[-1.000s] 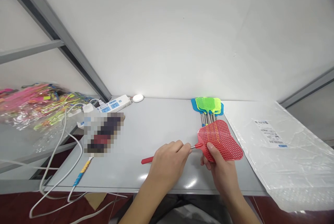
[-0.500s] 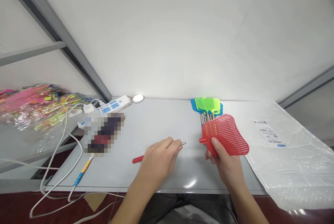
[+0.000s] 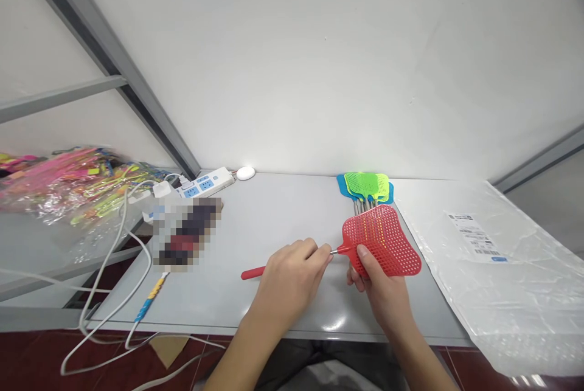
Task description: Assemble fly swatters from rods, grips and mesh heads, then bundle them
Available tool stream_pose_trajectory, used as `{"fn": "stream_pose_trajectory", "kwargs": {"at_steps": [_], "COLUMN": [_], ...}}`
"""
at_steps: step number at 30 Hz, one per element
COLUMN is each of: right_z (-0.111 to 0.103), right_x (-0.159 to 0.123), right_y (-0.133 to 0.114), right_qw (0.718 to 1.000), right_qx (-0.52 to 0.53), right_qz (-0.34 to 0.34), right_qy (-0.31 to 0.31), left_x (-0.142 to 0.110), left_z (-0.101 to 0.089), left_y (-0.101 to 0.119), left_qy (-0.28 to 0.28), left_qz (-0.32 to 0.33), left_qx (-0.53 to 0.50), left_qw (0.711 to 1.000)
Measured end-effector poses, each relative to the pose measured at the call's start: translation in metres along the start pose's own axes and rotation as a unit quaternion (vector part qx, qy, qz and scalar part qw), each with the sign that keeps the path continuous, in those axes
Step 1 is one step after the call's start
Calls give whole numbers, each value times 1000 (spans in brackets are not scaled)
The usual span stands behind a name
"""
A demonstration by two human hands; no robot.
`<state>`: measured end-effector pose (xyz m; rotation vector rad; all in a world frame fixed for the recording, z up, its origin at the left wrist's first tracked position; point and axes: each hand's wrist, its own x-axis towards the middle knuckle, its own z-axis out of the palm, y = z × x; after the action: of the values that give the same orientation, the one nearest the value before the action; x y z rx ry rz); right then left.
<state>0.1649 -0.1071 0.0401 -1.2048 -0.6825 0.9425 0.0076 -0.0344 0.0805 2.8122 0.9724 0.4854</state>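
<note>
My left hand (image 3: 296,269) is wrapped round a fly swatter handle (image 3: 252,272), whose red grip sticks out to the left. Its thin metal rod shows past my fingers and meets the neck of a red perforated fly swatter head (image 3: 383,239). That head is pinched by its near edge between the thumb and fingers of my right hand (image 3: 376,272). Whether the rod sits inside the neck or only touches it, I cannot tell. Just behind the red head lie several fly swatters (image 3: 367,186) with green, yellow and blue heads and metal rods, their lower parts hidden.
A white plastic package (image 3: 511,294) with a label covers the table's right side. At the left are a power strip (image 3: 207,184), a white mouse-shaped object (image 3: 245,173), loose cables (image 3: 98,281), a blurred-out item (image 3: 189,236) and plastic bags of colourful things (image 3: 82,187).
My hands have come closer together. The red head has moved left and the handle right, so the rod's end now meets the head's neck. The view has shifted slightly.
</note>
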Motion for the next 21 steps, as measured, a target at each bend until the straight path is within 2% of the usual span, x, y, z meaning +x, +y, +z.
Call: {"fn": "stream_pose_trajectory", "kwargs": {"at_steps": [6,9,12,17,21], "right_z": [-1,-3,-6,-5,-1], "right_x": [0,0,2,5,6], "right_y": [-10,-12,-11,-16,-20], "right_qw": [995,994,996,996,996], "right_qx": [-99,-105,-82,-92,-92], "right_qz": [1,12,15,8,-9], "right_qy": [-7,-18,-24,-12,-17], "left_x": [-1,0,3,8,10], "left_z": [10,13,10,2,2], "left_y": [-2,-4,-5,-1,4], "left_qy": [38,49,35,-23,-21], "left_qz": [40,50,42,3,-7], "left_qx": [18,-10,-62,-117,-153], "left_qw": [998,997,997,993,988]}}
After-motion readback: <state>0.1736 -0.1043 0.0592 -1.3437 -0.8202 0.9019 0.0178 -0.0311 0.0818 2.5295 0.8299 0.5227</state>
